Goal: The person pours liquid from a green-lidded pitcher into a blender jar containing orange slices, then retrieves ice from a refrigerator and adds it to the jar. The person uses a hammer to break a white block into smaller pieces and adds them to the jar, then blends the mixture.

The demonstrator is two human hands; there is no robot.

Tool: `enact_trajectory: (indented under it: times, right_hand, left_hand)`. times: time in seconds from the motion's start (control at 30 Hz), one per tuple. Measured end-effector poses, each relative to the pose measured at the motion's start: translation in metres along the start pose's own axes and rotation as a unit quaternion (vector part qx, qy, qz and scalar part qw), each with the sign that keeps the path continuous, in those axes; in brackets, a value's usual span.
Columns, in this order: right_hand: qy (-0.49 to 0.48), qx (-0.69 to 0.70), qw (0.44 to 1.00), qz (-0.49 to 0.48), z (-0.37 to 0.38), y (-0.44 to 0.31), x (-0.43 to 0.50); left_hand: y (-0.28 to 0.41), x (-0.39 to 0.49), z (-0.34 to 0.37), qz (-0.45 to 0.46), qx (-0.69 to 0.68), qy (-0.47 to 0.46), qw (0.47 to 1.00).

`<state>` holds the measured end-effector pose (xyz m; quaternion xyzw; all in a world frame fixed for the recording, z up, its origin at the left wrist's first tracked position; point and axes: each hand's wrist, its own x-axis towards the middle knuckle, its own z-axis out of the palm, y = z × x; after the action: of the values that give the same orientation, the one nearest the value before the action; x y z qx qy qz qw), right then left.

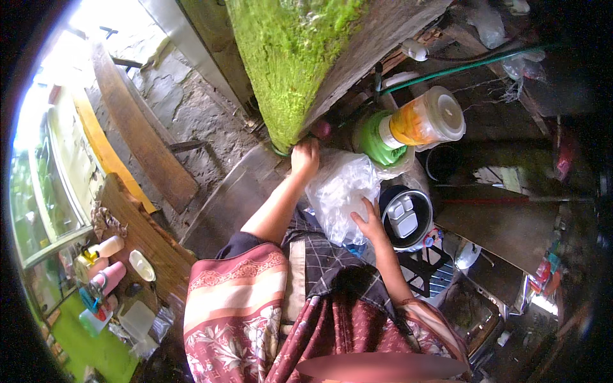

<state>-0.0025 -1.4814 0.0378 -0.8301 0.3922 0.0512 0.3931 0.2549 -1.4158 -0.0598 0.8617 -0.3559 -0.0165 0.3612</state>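
Note:
My left hand (305,155) is at the foot of a green-painted post (292,91), its fingers curled and partly hidden; whether it holds anything is unclear. A clear plastic bag (337,191), crumpled and bulging, lies just right of it. My right hand (369,221) rests on the bag's lower right side with fingers spread. Beyond the bag stands a jar with a white lid and orange-yellow contents (414,122), beside green material (378,136) in a clear wrapping. A round dark-lined container (426,208) holding a white divided tray (403,218) is right of my right hand.
A wooden bench (139,129) stands at upper left. At lower left, a wooden tabletop (148,239) is near a pink cup (112,277) and a clear plastic container (136,318). A green hose (459,67) crosses the upper right. A black plastic stool (421,273) stands below the round container.

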Motion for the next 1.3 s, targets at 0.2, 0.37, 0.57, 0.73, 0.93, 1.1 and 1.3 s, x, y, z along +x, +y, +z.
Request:
enact_trajectory:
  times: [0.2, 0.37, 0.57, 0.73, 0.93, 1.1, 1.3]
  right_hand:
    - [0.104, 0.078, 0.99, 0.062, 0.016, -0.001, -0.015]
    - [0.05, 0.179, 0.975, 0.12, 0.045, -0.003, -0.013]
    - [0.01, 0.182, 0.979, 0.086, 0.071, -0.015, 0.045]
    - [-0.174, 0.102, 0.979, -0.043, -0.025, -0.03, 0.079]
    - [0.004, 0.051, 0.989, -0.137, -0.118, -0.103, 0.074]
    - [-0.232, -0.025, 0.965, -0.121, -0.097, -0.153, 0.088]
    - [-0.18, 0.281, 0.908, -0.254, -0.136, -0.134, 0.037]
  left_hand:
    - [-0.029, 0.073, 0.113, 0.027, -0.166, 0.069, 0.983]
    - [-0.019, 0.072, 0.095, -0.093, -0.355, -0.103, 0.924]
    - [0.101, 0.036, -0.028, 0.02, -0.55, -0.095, 0.83]
    - [0.155, 0.02, -0.117, 0.166, -0.397, -0.118, 0.895]
    - [0.157, -0.012, -0.117, 0.386, -0.157, -0.168, 0.894]
    - [0.148, -0.036, -0.103, 0.374, -0.1, -0.225, 0.894]
    - [0.141, -0.035, -0.137, -0.173, -0.654, -0.222, 0.702]
